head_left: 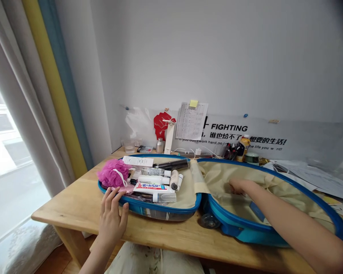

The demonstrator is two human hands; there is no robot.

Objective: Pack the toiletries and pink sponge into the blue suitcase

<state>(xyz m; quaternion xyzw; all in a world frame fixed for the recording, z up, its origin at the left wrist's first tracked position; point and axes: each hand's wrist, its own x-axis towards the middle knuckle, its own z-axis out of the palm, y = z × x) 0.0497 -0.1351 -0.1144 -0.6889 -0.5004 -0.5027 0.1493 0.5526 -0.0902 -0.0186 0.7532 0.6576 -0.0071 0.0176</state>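
Lying by the left hand, toiletries crowd the blue suitcase.

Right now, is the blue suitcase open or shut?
Open: the blue suitcase lies spread on the wooden table, toiletries in one half, beige lining showing in the other.

A blue hard-shell suitcase, wide open, flat on a wooden table

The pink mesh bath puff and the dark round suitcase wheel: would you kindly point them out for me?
Pink mesh bath puff [112,173], head view, on its middle.
Dark round suitcase wheel [209,221], head view, on its hub.
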